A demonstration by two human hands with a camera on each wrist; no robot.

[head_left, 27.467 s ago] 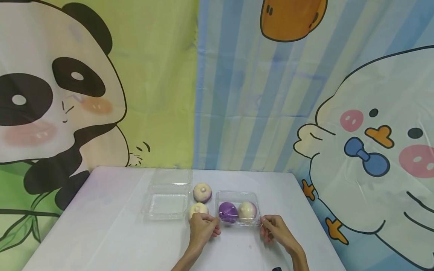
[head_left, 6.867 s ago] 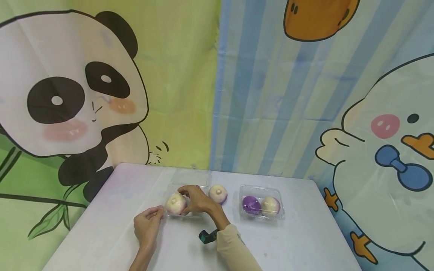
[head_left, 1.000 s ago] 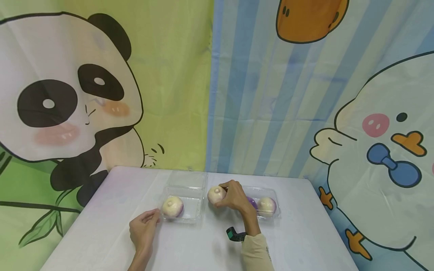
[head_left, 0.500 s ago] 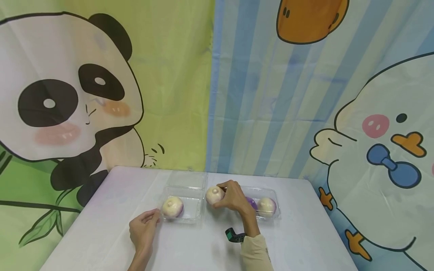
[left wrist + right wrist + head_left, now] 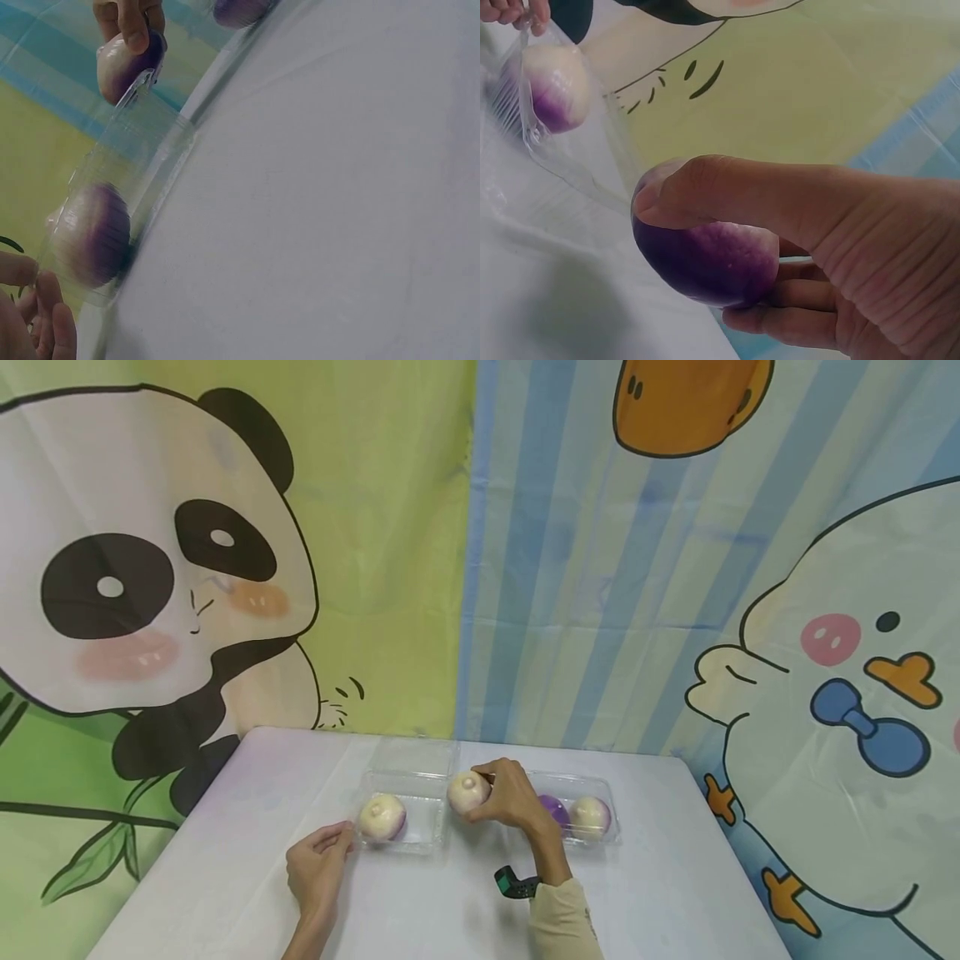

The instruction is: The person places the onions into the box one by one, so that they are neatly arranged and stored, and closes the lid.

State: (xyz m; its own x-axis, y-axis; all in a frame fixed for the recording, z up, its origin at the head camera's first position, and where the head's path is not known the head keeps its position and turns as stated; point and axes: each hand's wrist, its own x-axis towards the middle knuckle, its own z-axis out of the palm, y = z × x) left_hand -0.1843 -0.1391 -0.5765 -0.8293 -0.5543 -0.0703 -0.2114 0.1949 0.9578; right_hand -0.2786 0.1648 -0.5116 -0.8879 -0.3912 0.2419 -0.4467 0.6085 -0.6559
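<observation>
My right hand grips a purple-and-white turnip, thumb on one side and fingers on the other. In the left wrist view this held turnip overlaps the far rim of a clear plastic box, its lid folded open to the back. Another turnip sits in the left part of that box. My left hand pinches the box's left edge between thumb and index finger, as the fingers in the right wrist view also show.
A second clear box stands to the right, behind my right forearm. It holds a turnip and a purple round thing, partly hidden by my wrist. A cartoon curtain hangs behind the white table.
Over the last second my right hand has carried the turnip slightly left, toward the open box. Earlier, it set another turnip in that box. My left hand has stayed at the box's edge.
</observation>
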